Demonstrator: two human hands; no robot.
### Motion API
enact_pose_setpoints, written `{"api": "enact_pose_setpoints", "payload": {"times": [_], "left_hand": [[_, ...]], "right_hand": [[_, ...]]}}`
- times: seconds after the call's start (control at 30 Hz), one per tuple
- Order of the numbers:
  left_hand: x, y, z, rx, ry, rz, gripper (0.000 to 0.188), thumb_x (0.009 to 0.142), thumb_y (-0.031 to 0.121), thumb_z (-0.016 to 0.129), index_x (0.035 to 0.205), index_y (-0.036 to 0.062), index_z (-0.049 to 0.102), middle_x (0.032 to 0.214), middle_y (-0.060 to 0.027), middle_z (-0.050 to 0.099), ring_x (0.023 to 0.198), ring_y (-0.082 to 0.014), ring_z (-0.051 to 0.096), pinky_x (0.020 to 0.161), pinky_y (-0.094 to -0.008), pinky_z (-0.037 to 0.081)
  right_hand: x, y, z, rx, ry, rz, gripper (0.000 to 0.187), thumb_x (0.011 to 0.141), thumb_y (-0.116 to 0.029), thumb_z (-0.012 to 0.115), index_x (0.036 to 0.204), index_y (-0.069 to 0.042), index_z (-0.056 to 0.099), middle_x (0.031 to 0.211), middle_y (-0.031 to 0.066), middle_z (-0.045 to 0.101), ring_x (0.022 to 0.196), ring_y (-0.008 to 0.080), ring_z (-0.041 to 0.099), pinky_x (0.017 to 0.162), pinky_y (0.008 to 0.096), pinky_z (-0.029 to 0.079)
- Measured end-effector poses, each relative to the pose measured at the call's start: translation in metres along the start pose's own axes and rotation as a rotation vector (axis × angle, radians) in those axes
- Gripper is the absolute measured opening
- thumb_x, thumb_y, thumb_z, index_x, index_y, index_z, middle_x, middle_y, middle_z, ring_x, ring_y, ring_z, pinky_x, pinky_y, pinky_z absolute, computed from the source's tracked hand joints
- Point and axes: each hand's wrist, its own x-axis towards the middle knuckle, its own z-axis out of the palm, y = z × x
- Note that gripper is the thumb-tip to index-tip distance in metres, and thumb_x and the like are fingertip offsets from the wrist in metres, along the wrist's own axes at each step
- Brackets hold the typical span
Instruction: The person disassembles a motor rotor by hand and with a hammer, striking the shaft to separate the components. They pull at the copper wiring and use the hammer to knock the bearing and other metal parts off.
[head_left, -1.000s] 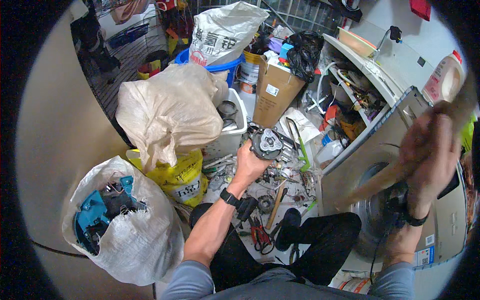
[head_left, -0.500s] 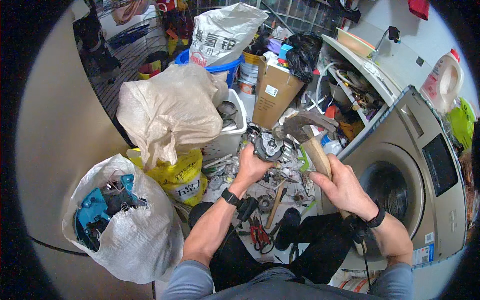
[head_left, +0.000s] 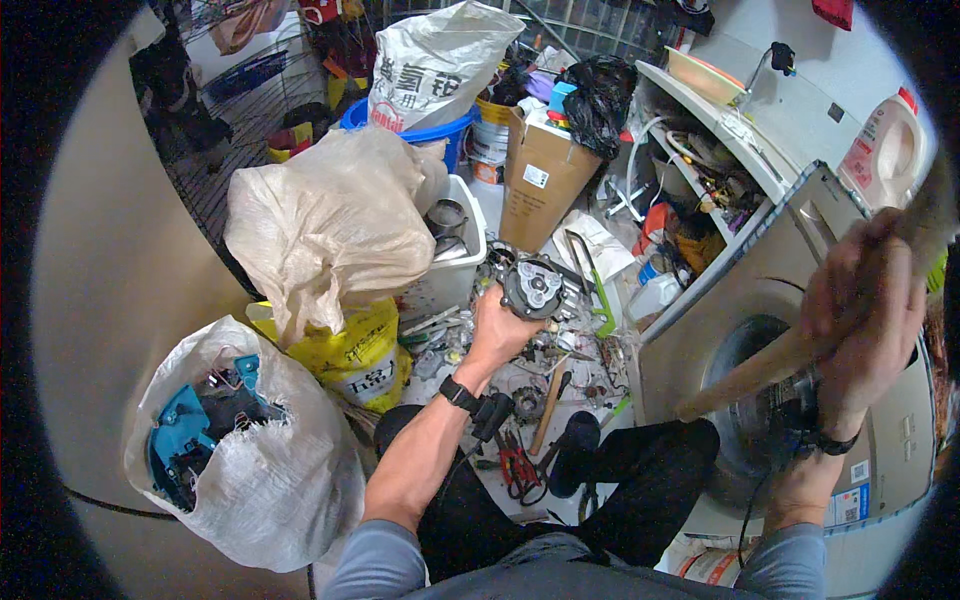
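My left hand (head_left: 500,335) grips a round grey metal motor housing (head_left: 538,287) with a lobed pale centre, above the littered floor near the middle of the view. Raised at the right, in front of the washing machine, my right hand (head_left: 868,315) is closed around the wooden handle (head_left: 750,378) of a hammer. Motion blurs this hand. The handle's lower end points down to the left, and the hammer's head is lost at the dark right rim. Beneath the housing lie another hammer with a wooden handle (head_left: 548,415), red-handled pliers (head_left: 518,470) and scattered metal scraps.
A white woven sack (head_left: 290,470) of blue plastic parts stands at my left, by a yellow bag (head_left: 360,365) and a beige sack (head_left: 320,225). A white bin (head_left: 475,205) and cardboard box (head_left: 545,190) stand ahead. The washing machine (head_left: 880,400) is close on the right.
My right hand has swung the hammer up and to the right, away from the metal housing. The left hand keeps its hold; the housing has tilted slightly. The green-framed saw behind it is now uncovered.
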Motion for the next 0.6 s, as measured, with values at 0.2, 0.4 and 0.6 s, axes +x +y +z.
{"api": "enact_pose_setpoints", "payload": {"times": [0.2,0.4,0.6], "left_hand": [[0.003,0.013,0.009,-0.067,-0.016,-0.006,0.044,0.072,0.007,0.082,0.113,0.0008,0.07,0.107,-0.0095,0.076,0.098,-0.0198,0.071,0.091,-0.0341,0.054],[0.0,0.008,-0.001,-0.022,0.047,0.098,0.051,0.066,0.008,0.087,0.113,0.0012,0.069,0.106,-0.0142,0.075,0.099,-0.0248,0.073,0.088,-0.0371,0.055],[-0.004,0.006,0.007,0.023,0.055,0.169,0.054,0.065,0.006,0.087,0.115,0.0025,0.068,0.104,-0.0147,0.074,0.097,-0.0292,0.072,0.089,-0.0375,0.055]], "right_hand": [[-0.073,0.125,0.002,-0.802,-1.092,0.288,0.039,0.094,-0.03,0.07,0.102,0.004,0.054,0.079,0.0314,0.065,0.08,0.0503,0.068,0.069,0.0552,0.053],[-0.069,0.111,-0.003,-0.674,-0.847,0.37,0.041,0.094,-0.032,0.071,0.105,0.003,0.054,0.077,0.0279,0.065,0.078,0.0478,0.069,0.066,0.051,0.053],[-0.075,0.123,0.0,-0.666,-0.876,0.395,0.041,0.095,-0.034,0.07,0.108,0.002,0.056,0.082,0.0264,0.067,0.08,0.0436,0.071,0.069,0.0492,0.053]]}}
